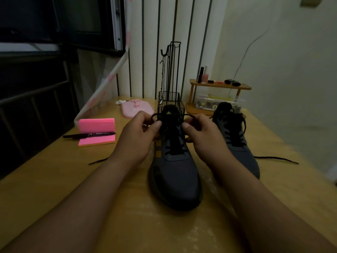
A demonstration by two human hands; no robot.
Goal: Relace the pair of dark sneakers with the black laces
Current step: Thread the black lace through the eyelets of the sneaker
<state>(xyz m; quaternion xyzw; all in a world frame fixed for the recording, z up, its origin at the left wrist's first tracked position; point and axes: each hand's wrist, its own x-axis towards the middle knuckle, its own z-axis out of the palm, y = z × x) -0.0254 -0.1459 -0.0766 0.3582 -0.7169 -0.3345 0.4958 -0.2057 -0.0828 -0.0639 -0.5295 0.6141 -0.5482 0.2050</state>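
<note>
Pinching laces (175, 145), hands (135, 137) hiding top eyelets

Dim, yellowish indoor light. The window (54, 24) at ten o'clock is black. Shadows are soft, fine detail is slightly blurred, and wide-angle distortion bends the edges.

Dark grey sneakers (176, 172), black laces (175, 141); pink sticky notes (96, 126); black marker (89, 135); yellowish wood table (54, 179).

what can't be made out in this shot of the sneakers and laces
Head view:
1. Top eyelets of the near sneaker: covered by the left hand and right hand, which pinch the black lace.
2. Inner side of the far sneaker: behind the right hand.
3. Print on the marker: too small.
4. Contents of the clear box: dim, blurred.
</note>
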